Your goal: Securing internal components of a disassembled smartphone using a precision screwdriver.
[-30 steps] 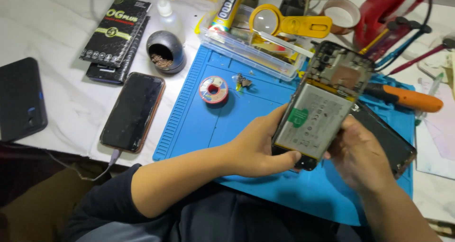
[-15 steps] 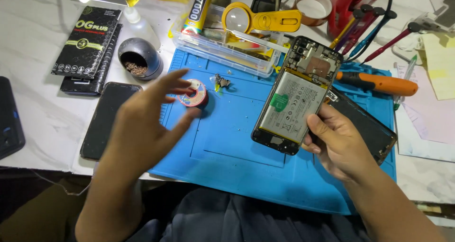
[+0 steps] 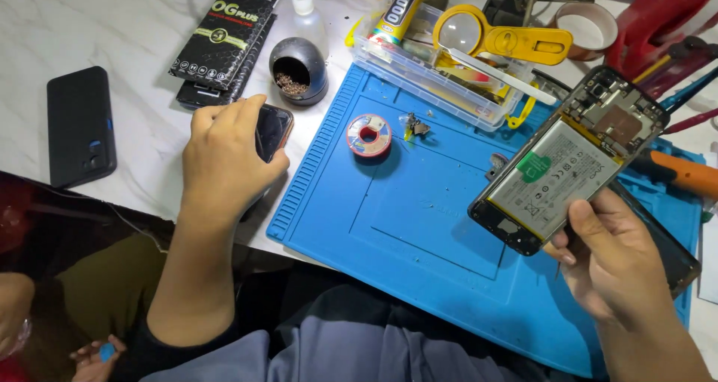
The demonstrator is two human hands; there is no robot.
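Note:
My right hand [image 3: 609, 259] holds an opened phone [image 3: 568, 158] by its lower end, tilted above the blue work mat [image 3: 426, 240]; the white battery and bare circuit board face up. My left hand [image 3: 224, 161] lies over a dark phone [image 3: 272, 128] on the white table left of the mat, fingers curled around its edges. A second dark phone part [image 3: 673, 251] lies on the mat under my right hand.
On the mat are a red solder spool [image 3: 369, 134] and small metal bits [image 3: 415, 126]. Behind stand a grey tip-cleaner pot [image 3: 298, 70], black boxes [image 3: 224, 42], a clear plastic case [image 3: 441, 75], a yellow magnifier [image 3: 493, 38], and an orange-handled screwdriver [image 3: 684, 174]. A black phone [image 3: 81, 124] lies far left.
My left hand let go of the opened phone, swung left across the mat and came down on the dark phone on the table. My right hand alone keeps the opened phone.

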